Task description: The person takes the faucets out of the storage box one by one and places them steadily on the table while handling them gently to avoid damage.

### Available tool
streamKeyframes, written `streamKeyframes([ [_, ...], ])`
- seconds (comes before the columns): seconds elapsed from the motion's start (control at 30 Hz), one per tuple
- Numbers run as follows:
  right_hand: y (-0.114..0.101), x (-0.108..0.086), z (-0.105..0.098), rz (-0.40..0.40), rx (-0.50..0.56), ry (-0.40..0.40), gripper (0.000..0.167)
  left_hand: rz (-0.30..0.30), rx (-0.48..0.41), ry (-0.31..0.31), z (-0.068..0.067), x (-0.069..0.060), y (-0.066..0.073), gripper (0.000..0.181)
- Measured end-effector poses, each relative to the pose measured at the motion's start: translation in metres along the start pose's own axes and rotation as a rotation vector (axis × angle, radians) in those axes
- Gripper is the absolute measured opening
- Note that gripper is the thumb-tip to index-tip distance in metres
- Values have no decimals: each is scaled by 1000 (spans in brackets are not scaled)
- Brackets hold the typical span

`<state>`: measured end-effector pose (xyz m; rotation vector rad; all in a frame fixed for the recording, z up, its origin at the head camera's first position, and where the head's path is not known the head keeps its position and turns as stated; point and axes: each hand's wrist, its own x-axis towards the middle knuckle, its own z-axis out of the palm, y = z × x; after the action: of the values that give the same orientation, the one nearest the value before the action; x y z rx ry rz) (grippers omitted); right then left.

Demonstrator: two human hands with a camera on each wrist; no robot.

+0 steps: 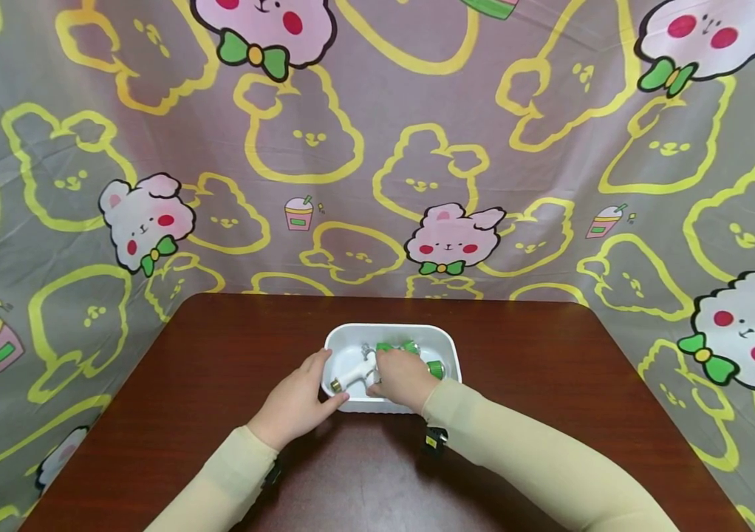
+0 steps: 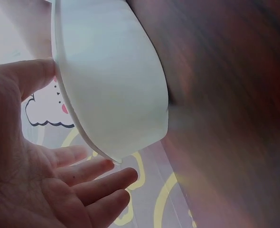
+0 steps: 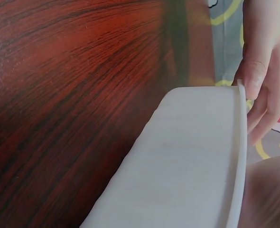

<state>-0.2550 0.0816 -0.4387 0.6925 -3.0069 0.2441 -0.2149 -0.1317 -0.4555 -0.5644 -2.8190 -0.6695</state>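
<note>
Nearest, two pale sleeves reach in over the brown desk, a black device under the right cuff. The left hand touches the left end of a white tub, fingers loosely extended, thumb on the rim at the near left corner. The right hand dips in over the near edge, fingers bent; whether they grip anything I cannot tell. Beside its fingertips a white tap-like fitting slants toward the tub's near left corner, brass-coloured end first. One green piece lies by the right edge, more green parts near the far edge. Beyond the desk's far edge hangs a patterned cloth.
</note>
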Motion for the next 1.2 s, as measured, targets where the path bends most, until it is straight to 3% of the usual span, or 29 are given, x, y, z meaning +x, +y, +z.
streamKeyframes([
  [0.67,-1,5,3,36,-50,-24,42,-24,-11,-12,-1,1,1,83],
  [1.2,5,3,0,7,71,36,31,-26,-9,-15,0,2,0,84],
])
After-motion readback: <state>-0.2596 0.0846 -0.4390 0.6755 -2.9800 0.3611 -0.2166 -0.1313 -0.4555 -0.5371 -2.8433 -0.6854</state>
